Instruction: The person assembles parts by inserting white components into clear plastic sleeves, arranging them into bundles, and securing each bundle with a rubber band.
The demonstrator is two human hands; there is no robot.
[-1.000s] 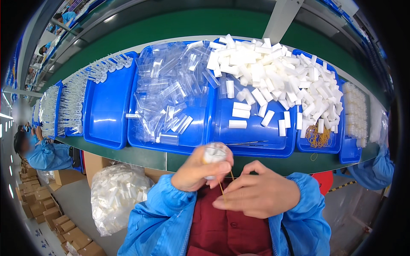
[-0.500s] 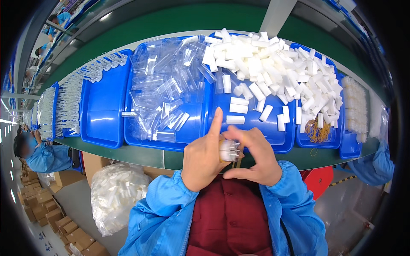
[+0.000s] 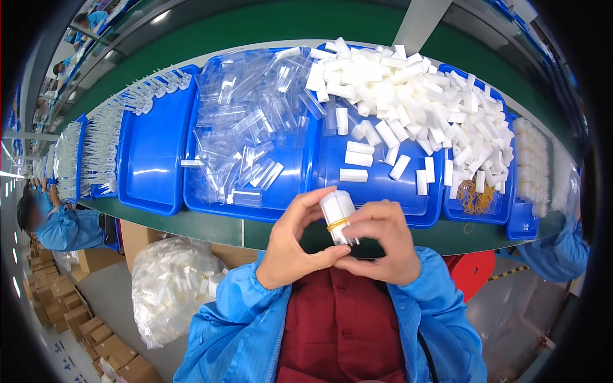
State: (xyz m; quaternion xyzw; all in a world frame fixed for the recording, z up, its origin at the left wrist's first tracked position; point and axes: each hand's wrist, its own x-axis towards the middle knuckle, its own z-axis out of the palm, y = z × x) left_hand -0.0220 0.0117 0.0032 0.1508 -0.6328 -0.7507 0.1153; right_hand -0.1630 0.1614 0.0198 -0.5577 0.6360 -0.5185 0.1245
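Between my hands is a bundle of white blocks (image 3: 336,205), standing slightly tilted, with a yellow rubber band (image 3: 338,223) wrapped around its lower part. Small clear or metallic tips show at its bottom end. My left hand (image 3: 288,247) is closed on the bundle, index finger near the top and thumb at the bottom. From the other side, my right hand (image 3: 388,246) pinches it near the band; some of its fingertips are blurred. Just beyond lies a blue tray (image 3: 396,203) with loose white blocks (image 3: 353,175).
Clear plastic sleeves (image 3: 246,127) fill the tray to the left. Yellow rubber bands (image 3: 476,199) lie in the right tray below piled white blocks. Farther left are a blue tray (image 3: 150,159) and rows of white spiky parts (image 3: 102,150). A bag of white pieces (image 3: 172,287) stands below the table.
The bundle has turned from end-on to nearly upright, so its side and band now show. My left index finger has bent from pointing outward to its top; my right fingers have closed in.
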